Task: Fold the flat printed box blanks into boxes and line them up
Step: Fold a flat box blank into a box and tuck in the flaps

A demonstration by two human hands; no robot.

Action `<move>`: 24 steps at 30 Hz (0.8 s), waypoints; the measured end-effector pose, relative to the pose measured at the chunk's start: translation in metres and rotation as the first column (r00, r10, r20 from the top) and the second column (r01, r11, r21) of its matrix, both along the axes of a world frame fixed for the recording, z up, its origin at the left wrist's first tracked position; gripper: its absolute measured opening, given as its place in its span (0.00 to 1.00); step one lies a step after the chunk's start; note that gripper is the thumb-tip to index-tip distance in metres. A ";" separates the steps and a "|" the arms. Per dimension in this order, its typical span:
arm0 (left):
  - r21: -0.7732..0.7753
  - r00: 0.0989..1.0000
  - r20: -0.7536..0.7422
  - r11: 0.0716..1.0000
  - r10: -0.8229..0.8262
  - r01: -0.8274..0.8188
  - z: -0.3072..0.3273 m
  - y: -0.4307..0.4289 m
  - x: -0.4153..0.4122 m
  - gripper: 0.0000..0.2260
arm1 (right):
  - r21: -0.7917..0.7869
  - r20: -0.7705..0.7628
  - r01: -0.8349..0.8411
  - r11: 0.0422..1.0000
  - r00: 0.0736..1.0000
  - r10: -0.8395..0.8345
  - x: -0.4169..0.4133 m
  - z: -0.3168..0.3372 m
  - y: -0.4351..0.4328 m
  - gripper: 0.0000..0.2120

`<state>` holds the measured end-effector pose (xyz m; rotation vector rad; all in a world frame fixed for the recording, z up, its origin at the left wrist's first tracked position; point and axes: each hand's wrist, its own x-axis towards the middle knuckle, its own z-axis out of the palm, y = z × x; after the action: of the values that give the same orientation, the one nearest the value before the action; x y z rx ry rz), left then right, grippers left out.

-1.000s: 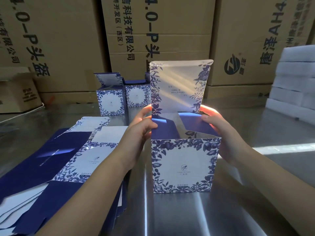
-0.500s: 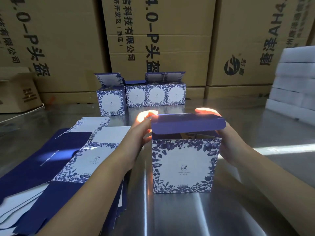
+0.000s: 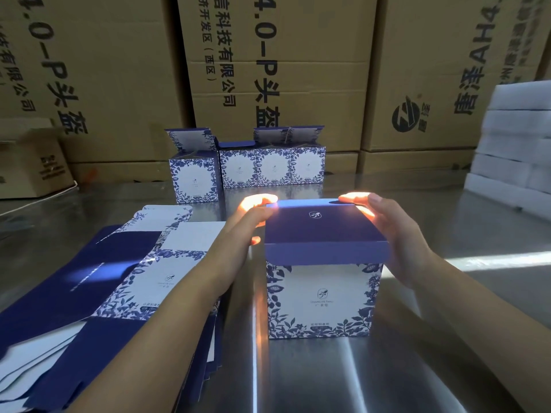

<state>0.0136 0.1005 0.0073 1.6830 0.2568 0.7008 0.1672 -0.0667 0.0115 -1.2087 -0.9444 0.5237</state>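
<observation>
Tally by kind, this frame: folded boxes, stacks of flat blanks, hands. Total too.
Folded boxes in the back row: 4
Folded box between the hands: 1
Stack of flat blanks: 1 (sheets in it cannot be counted)
Hands, left hand and right hand: 2
Total: 8

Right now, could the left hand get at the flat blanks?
Probably yes: the blanks lie right beneath the left forearm with nothing between, though the left hand must first leave the box whose lid it presses.
</observation>
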 end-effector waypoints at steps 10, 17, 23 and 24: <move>0.091 0.998 0.018 0.994 0.058 -0.059 0.004 -0.005 -0.005 0.14 | -0.064 0.090 0.011 0.998 0.996 -0.005 0.000 -0.001 -0.001 0.16; 0.219 0.964 0.228 0.957 0.138 -0.189 0.014 -0.015 -0.008 0.13 | 0.010 0.238 0.159 0.987 0.958 -0.157 0.005 0.006 -0.004 0.10; 0.342 0.979 0.195 0.930 0.067 -0.132 0.018 -0.026 -0.013 0.12 | 0.012 0.454 0.231 0.973 0.866 -0.211 -0.004 0.015 -0.013 0.11; 0.387 0.981 0.192 0.916 0.031 -0.105 0.018 -0.028 -0.014 0.10 | 0.008 0.493 0.248 0.969 0.842 -0.219 -0.005 0.017 -0.015 0.16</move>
<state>-0.0004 0.0728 0.0258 1.9835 0.0426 1.0049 0.1622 -0.0813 0.0289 -1.5233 -1.1923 0.0366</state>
